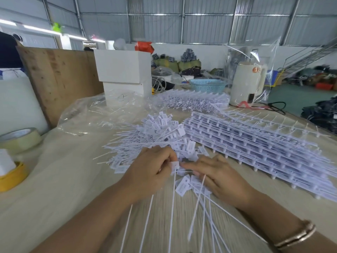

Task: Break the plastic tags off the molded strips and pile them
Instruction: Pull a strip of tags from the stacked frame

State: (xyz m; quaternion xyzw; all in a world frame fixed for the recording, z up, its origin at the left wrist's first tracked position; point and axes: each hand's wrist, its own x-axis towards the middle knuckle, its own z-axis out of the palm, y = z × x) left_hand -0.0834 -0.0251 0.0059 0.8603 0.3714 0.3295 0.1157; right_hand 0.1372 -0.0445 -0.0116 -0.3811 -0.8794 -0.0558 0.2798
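Observation:
My left hand (pixel 151 170) pinches the white head of a plastic tag (pixel 174 164), and several long white tails run from under it toward me. My right hand (pixel 217 177) grips other loose tags (pixel 184 186) just to the right, their tails fanned over the table. Beyond both hands lies a heap of separated tags (pixel 155 136). A thick stack of molded strips (pixel 255 143) stretches along the right, and a second stack (pixel 193 100) lies farther back.
A crumpled clear plastic bag (pixel 102 114) lies at the back left. Tape rolls (pixel 20 138) sit at the left edge, with a yellow one (pixel 12 177) nearer. A white foam box (pixel 124 70), blue basket (pixel 207 85) and cream kettle (pixel 248 83) stand behind.

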